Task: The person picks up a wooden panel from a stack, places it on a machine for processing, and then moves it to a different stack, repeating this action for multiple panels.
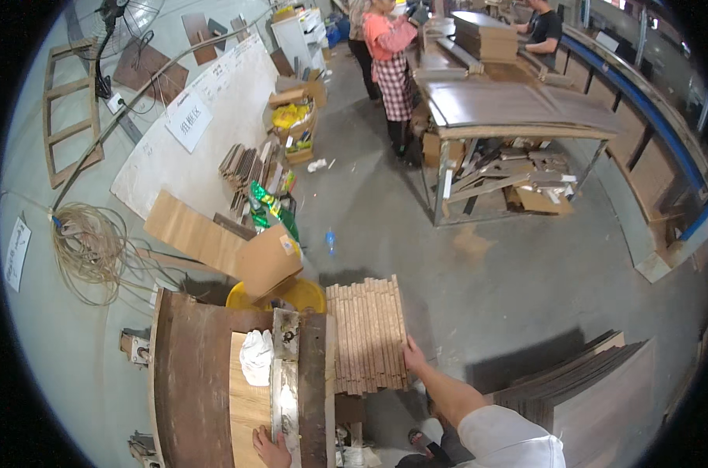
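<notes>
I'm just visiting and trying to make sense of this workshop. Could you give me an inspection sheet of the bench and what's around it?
Surface: dark wooden bench with a pale board on it.
Job's things: stack of wooden slats; grey metal bar.
Clutter: white rag; yellow bucket; cardboard sheet.
Hands: left hand at the bar's near end; right hand on the slats' edge.
Cables: coiled cord on the floor.
Surroundings: other people at a far table; leaning panels.
</notes>
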Demonstrator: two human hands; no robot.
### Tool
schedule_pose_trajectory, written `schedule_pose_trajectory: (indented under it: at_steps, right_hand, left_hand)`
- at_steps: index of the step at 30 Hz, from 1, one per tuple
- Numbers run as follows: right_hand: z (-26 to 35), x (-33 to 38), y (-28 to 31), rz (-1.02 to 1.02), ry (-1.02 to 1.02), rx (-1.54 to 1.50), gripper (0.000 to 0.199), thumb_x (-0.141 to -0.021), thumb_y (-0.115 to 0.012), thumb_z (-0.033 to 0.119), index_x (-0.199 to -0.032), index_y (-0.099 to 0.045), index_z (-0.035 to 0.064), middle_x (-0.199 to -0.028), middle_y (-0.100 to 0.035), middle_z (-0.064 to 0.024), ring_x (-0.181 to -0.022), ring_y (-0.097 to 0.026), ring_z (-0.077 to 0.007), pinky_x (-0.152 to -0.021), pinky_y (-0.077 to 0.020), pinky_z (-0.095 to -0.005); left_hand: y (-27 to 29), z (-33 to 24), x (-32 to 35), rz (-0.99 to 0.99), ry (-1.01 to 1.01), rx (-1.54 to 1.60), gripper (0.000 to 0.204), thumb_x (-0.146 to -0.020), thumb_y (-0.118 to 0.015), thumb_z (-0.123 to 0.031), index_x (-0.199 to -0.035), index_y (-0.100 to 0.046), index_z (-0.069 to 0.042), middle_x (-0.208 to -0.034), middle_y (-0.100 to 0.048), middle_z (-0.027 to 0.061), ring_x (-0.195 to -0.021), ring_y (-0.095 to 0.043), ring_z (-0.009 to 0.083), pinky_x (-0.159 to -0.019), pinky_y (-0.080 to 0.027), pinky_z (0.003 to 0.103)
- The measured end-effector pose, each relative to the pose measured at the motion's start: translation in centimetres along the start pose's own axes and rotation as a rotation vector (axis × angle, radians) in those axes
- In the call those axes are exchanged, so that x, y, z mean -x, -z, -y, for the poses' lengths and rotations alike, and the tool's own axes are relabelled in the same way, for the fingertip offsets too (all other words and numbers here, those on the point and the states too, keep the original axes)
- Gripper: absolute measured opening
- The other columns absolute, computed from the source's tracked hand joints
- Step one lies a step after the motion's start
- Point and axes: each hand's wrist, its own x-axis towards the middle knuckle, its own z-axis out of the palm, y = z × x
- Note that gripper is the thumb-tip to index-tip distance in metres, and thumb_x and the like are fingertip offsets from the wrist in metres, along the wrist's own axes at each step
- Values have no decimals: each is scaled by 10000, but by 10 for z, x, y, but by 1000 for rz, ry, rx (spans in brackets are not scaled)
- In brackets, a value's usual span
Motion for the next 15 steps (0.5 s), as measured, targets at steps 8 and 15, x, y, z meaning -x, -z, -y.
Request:
schedule_pose_trajectory:
  at_steps: [8, 15]
  right_hand:
    - [0, -1, 11, -269, 36, 77, 481, -997, -522, 356, -1413, -493, 116, -1211, -621, -229, -1115, -599, -353, -963, -453, -410]
    - [29, 4, 95, -433, -136, 580, 324, -860, -662, 259, -1129, -661, 80, -1003, -691, -226, -968, -659, -420, -829, -521, -486]
  left_hand:
    - [7, 0, -7, 76, 4, 58, 599, -964, -582, -289, -1474, -355, -73, -1508, -337, 250, -1386, -311, 429, -1130, -291, 514]
    - [8, -4, -3, 26, -3, 91, 588, -954, -591, -262, -1467, -366, -81, -1505, -346, 241, -1400, -297, 419, -1149, -261, 512]
